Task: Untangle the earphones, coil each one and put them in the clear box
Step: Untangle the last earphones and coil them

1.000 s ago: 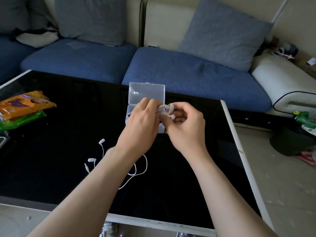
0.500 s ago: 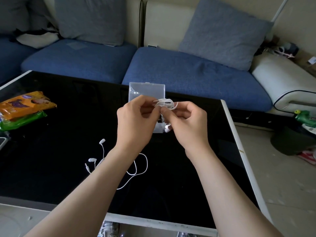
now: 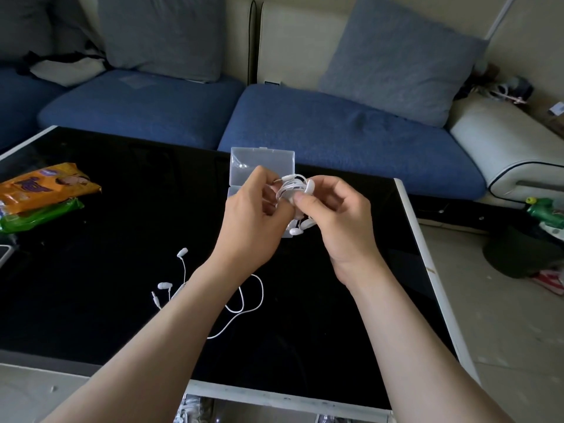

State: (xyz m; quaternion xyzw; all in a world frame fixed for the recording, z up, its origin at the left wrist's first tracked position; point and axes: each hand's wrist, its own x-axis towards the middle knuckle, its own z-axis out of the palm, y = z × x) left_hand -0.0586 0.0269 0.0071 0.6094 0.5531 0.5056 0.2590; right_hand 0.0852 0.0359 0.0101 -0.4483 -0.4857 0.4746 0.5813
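I hold a coiled white earphone (image 3: pixel 291 187) in the air over the black table, above the open clear box (image 3: pixel 262 161). My left hand (image 3: pixel 253 218) pinches the coil at its left side, near the plug. My right hand (image 3: pixel 332 215) pinches it from the right, and its earbuds dangle below the fingers. The box's lid stands up behind the hands, and the hands hide most of its base. A second white earphone (image 3: pixel 244 303) lies loose on the table under my left forearm, its buds and plug to the left.
Orange and green snack packets (image 3: pixel 39 193) lie at the table's left edge. The black glass table (image 3: pixel 91 270) has a white rim. A blue sofa with grey cushions stands behind it. Clutter sits on the floor at the right.
Both hands have lifted the coiled earphone up from the box's base. The coil now shows more between the fingers, with earbuds hanging down. The loose earphone has not moved.
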